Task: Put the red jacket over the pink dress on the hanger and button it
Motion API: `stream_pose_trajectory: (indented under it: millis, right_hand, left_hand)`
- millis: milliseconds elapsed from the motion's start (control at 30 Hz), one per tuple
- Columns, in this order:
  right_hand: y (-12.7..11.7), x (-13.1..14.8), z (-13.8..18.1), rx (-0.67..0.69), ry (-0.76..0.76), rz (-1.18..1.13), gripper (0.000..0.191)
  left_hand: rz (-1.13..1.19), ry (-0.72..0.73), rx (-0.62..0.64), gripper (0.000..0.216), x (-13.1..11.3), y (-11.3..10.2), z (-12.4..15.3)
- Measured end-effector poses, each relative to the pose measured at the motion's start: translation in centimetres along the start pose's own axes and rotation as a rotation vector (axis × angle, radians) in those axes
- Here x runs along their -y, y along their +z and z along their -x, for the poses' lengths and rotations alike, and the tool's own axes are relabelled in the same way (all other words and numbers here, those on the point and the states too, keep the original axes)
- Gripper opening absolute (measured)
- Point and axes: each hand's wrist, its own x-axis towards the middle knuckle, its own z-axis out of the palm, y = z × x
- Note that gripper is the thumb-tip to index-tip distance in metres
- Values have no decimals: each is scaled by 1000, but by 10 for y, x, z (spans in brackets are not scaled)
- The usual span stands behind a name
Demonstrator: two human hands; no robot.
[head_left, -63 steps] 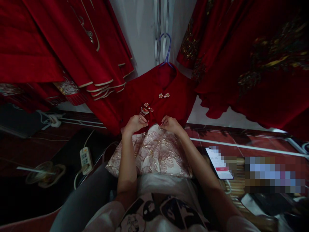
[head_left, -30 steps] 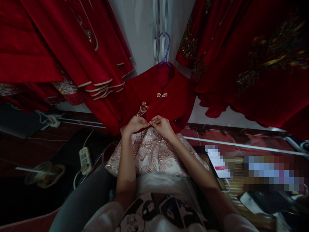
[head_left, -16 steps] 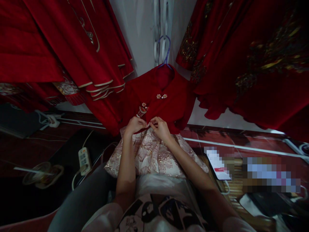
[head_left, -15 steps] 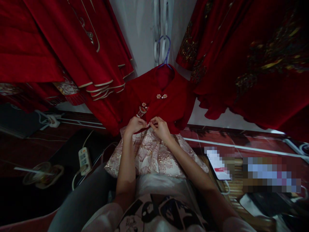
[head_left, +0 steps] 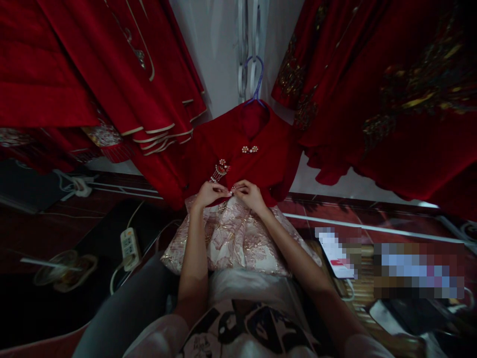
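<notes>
A red jacket (head_left: pixel 257 171) hangs in front of me on a purple hanger (head_left: pixel 257 89), above a pale pink skirt with gold pattern (head_left: pixel 227 238). On the jacket sit a pearl flower clasp (head_left: pixel 249 149) and a dangling beaded brooch (head_left: pixel 220 170). My left hand (head_left: pixel 210 194) is closed, its fingertips pinching at the jacket's lower front edge. Right beside it, my right hand (head_left: pixel 249 195) is closed too, fingertips meeting the left ones. A small pearly thing shows between the fingertips, perhaps another clasp, but most of it is hidden.
Red garments (head_left: pixel 149 89) hang at left, and embroidered red ones (head_left: pixel 391 109) at right. A power strip (head_left: pixel 129 248) and a plastic cup with a straw (head_left: pixel 55 268) are at left. At right, a phone (head_left: pixel 337 253) lies on a slatted bamboo surface (head_left: pixel 363 288).
My right hand has shifted slightly, its fingers bent a little more at the jacket edge. My left hand stays nearly in place. The garments have hardly moved.
</notes>
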Motion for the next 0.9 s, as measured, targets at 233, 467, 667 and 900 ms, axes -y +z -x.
stream_pose_trajectory:
  millis: [233,467,667,900]
  right_hand:
    - [-17,-1,-5,189,122,-219,30]
    - [-13,-10,-5,194,65,-135,26]
    - [3,-6,0,129,113,-147,31]
    - [-3,4,-2,137,47,-5,27]
  left_hand:
    - [-131,159,-115,28,-6,3,-3]
    - [-27,218,-167,32,-15,15,-5]
    - [54,278,-182,37,-37,9,-12]
    - [19,107,-106,25,-12,-1,18]
